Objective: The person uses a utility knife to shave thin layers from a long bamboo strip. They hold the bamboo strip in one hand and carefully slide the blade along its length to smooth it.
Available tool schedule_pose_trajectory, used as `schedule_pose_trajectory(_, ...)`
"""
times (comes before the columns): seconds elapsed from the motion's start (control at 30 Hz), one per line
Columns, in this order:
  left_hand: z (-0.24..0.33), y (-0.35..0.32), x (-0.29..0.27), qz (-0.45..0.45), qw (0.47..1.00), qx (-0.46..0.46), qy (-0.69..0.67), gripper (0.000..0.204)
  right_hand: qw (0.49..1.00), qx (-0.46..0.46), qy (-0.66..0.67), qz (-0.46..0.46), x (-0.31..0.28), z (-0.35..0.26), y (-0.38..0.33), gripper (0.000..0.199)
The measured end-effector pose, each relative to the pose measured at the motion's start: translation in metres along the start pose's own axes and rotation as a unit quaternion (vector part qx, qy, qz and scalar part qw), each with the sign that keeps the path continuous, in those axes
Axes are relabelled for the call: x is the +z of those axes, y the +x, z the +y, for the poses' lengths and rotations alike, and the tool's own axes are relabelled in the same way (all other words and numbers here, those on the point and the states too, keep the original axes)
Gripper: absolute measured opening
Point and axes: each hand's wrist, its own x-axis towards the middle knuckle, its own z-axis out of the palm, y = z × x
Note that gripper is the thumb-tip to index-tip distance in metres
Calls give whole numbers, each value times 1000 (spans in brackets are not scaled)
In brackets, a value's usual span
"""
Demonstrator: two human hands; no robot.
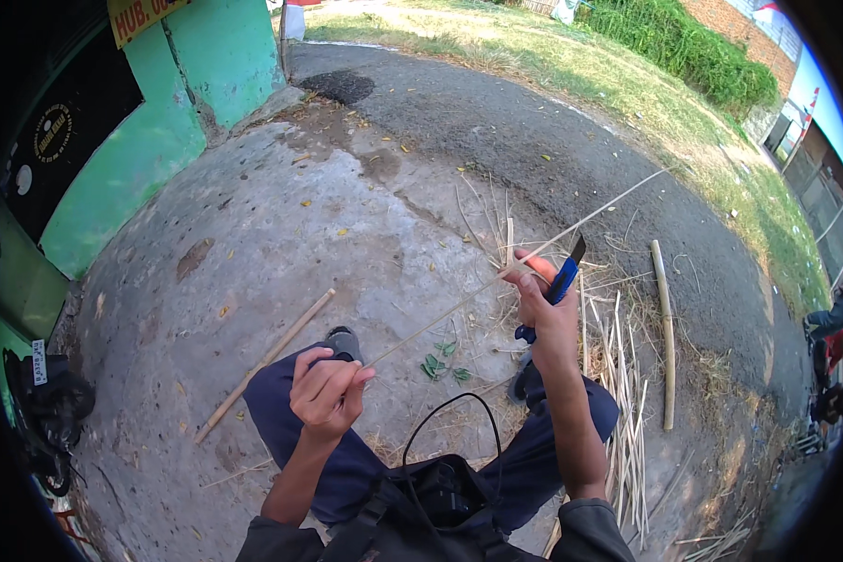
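A long thin strip of split bamboo (pixel 440 315) runs slantwise from lower left to upper right between my hands. My left hand (pixel 326 393) pinches its near end, fingers curled. Farther along, my right hand (pixel 545 304) closes around the strip with thumb and fingers. That same hand also grips a blue utility knife (pixel 562 280), its dark blade out and pointing up, away from the strip. Beyond my right hand the strip's far end reaches over the asphalt. Below and right of that hand lies a pile of pale bamboo strips (pixel 625 403).
One bamboo pole (pixel 663 337) lies to the right, a thinner stick (pixel 267 363) to the left. Thin shavings (pixel 482 215) and a leafy green sprig (pixel 445 361) are on the concrete (pixel 253 225). A green wall (pixel 131 187) stands at left, a parked motorbike (pixel 56 412) below it.
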Motion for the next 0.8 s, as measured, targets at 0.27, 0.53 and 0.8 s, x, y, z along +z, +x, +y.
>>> schedule_pose_trajectory(0.27,39,16,-19,-275,936,-208,-71,32,999,-28,-31,-21,2,-30,-11,37)
schedule_pose_trajectory(0.53,72,54,-5,-339,801,-379,-316,41,991,-24,-81,-107,25,-37,-31,31)
schedule_pose_trajectory(0.8,93,32,23,-261,710,-462,-462,23,909,-238,-320,-124,18,-22,-49,38)
